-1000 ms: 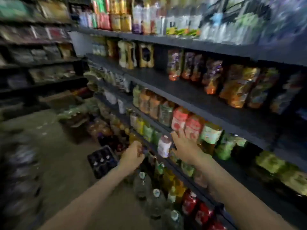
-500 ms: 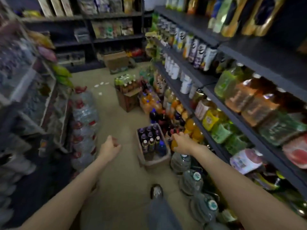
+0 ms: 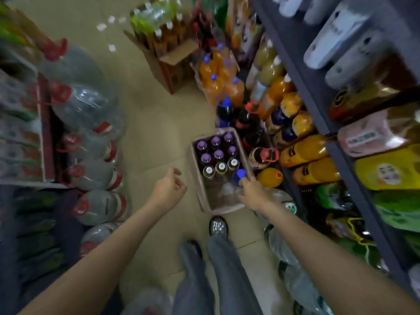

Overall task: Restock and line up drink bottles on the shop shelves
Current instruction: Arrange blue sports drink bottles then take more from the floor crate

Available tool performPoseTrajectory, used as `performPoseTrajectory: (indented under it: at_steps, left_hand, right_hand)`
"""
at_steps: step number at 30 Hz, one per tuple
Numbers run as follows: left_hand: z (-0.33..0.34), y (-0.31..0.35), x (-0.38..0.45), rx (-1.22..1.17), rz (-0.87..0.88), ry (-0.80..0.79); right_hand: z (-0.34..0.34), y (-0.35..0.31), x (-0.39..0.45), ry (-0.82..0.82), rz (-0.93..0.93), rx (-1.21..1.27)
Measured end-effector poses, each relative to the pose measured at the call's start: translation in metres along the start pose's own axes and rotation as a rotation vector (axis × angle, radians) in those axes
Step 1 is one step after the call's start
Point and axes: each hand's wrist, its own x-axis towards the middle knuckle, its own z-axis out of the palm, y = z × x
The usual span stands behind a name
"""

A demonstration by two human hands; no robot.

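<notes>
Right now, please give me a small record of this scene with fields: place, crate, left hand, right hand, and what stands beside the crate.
place: shop aisle, shelves on the right
crate: on the floor, holds purple-capped bottles at its far end
left hand: empty, loosely curled
right hand: reaching the blue-capped bottle; grip unclear
beside crate: orange bottles lying on the bottom shelf

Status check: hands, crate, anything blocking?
Left hand loose, holding nothing. Right hand grips blue-capped bottle in floor crate. Nothing over the crate; water jugs crowd its right.
</notes>
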Motion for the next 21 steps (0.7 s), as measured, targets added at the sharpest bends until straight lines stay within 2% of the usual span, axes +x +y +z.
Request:
performPoseTrajectory:
  at_steps: [4, 8, 11, 13, 17, 21]
  left_hand:
    - [0.064, -0.037, 0.088, 0.027, -0.034, -0.062]
    - [0.124, -0.08, 0.151, 0.016, -0.056, -0.07]
    - [0.163, -0.112, 0.188, 0.035, -0.016, -0.104]
    - [0.18, -0.133, 0.204, 0.048, -0.002, -0.121]
    - [0.194, -0.167, 0.221, 0.082, -0.021, -0.126]
    - [0.187, -0.171, 0.216, 0.067, -0.05, -0.108]
  right_hand:
    - [0.057, 0.039, 0.091, -0.02, 0.066, 0.021]
    - [0.102, 0.075, 0.172, 0.046, 0.057, -0.004]
    - [0.13, 0.096, 0.234, 0.136, 0.002, -0.084]
    - [0.149, 0.104, 0.267, 0.098, 0.031, -0.195]
    - [0.177, 0.107, 0.3, 0.104, 0.184, -0.244]
    - [0.176, 0.091, 0.273, 0.079, 0.078, -0.167]
